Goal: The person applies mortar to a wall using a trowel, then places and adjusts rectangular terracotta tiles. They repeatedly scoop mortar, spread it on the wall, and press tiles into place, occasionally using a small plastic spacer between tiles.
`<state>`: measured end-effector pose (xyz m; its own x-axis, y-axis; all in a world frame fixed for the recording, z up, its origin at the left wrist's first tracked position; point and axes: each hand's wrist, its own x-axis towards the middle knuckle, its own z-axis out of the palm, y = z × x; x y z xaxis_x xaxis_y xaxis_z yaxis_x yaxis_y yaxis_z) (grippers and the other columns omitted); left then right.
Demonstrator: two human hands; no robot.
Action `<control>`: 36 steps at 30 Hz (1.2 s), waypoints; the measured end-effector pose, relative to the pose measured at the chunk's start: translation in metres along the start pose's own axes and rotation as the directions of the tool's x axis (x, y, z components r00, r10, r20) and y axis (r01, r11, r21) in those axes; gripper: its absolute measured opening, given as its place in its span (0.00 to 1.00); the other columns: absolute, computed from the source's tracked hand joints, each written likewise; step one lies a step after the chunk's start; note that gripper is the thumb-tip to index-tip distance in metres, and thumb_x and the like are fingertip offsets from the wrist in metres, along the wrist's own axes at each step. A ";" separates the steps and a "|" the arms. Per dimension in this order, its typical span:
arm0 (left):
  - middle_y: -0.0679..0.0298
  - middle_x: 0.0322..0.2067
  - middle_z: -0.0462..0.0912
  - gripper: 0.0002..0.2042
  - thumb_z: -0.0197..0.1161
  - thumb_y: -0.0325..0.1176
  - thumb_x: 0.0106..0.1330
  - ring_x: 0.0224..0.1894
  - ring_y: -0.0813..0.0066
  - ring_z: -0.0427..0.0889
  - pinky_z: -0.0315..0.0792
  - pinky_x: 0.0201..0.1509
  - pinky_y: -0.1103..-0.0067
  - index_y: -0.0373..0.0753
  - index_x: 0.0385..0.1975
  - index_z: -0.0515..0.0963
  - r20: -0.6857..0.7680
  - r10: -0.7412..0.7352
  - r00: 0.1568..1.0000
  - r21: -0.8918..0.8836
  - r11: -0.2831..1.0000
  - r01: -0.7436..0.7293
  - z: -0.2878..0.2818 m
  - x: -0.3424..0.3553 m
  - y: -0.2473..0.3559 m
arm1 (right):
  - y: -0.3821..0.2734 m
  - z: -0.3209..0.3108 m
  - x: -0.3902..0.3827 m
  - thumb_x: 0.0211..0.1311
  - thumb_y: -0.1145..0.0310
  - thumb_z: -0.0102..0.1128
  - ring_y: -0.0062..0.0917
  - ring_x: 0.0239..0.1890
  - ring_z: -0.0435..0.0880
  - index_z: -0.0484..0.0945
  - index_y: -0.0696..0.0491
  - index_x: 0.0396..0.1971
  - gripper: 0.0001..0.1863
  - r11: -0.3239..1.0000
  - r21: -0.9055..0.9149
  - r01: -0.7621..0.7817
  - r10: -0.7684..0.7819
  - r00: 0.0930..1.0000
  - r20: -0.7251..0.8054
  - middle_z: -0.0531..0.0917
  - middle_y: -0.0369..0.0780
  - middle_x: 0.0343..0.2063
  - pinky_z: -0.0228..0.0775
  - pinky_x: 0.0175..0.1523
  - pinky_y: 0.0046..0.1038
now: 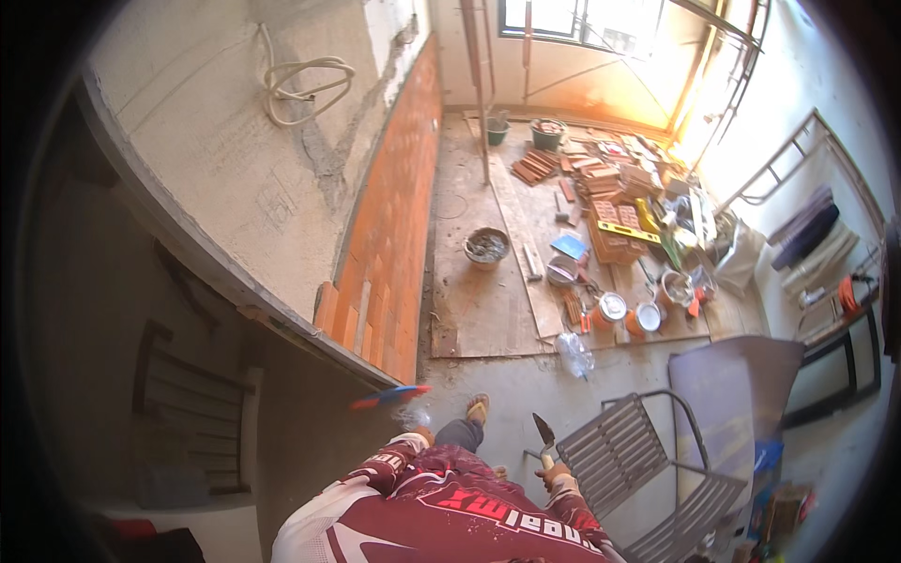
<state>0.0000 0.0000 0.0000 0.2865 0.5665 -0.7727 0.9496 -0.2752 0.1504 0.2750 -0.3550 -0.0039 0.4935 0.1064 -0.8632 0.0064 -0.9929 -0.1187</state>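
My right hand [556, 474] is closed around the pale handle of a pointed trowel [543, 430], its dark metal blade angled up and away from me. At the end of my left sleeve, my left hand [425, 435] appears closed, with most of its fingers hidden. Just beyond it, a flat blue and red tool [390, 397] is seen edge-on and slightly blurred, seemingly held in that hand. A clear, crumpled-looking plastic thing [413, 416] shows between the hand and the tool; whether I touch it cannot be told.
Orange brick cladding [394, 272] covers the lower left wall. A bucket of grey mortar [487, 247] stands on boards ahead. Beyond are stacked bricks [615, 246], a yellow level [629, 231] and white-lidded buckets [644, 319]. A slatted metal chair [619, 448] stands at my right; a plastic bottle [573, 356] lies ahead.
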 end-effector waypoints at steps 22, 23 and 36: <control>0.53 0.44 0.84 0.16 0.66 0.44 0.55 0.49 0.53 0.82 0.74 0.54 0.66 0.42 0.39 0.83 -0.168 -0.032 0.985 -0.448 0.893 -0.047 -0.210 0.183 0.186 | -0.234 -0.300 0.038 0.49 0.50 0.73 0.43 0.46 0.85 0.81 0.61 0.43 0.31 0.975 -0.181 -0.126 0.095 0.980 -0.172 0.85 0.51 0.41 0.76 0.49 0.41; 0.53 0.43 0.84 0.15 0.66 0.44 0.55 0.49 0.53 0.82 0.74 0.54 0.66 0.42 0.39 0.83 -0.156 -0.057 0.986 -0.463 0.886 -0.022 -0.219 0.181 0.192 | -0.257 -0.311 0.038 0.49 0.50 0.73 0.44 0.46 0.84 0.81 0.61 0.42 0.30 0.971 -0.215 -0.103 0.072 0.987 -0.146 0.85 0.52 0.40 0.76 0.50 0.41; 0.54 0.48 0.82 0.15 0.58 0.40 0.59 0.53 0.50 0.79 0.72 0.61 0.65 0.48 0.45 0.82 0.241 -0.834 0.496 -0.707 0.200 0.679 -0.147 0.142 0.208 | -0.642 -0.422 0.146 0.54 0.49 0.67 0.50 0.43 0.83 0.80 0.56 0.36 0.23 0.060 -0.746 0.663 -0.771 0.506 0.387 0.85 0.53 0.37 0.75 0.46 0.45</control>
<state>0.2572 0.1374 0.0127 -0.6808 0.3234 -0.6571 0.4741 0.8785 -0.0588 0.7101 0.2759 0.1537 -0.0920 0.8399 -0.5349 0.9765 -0.0290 -0.2136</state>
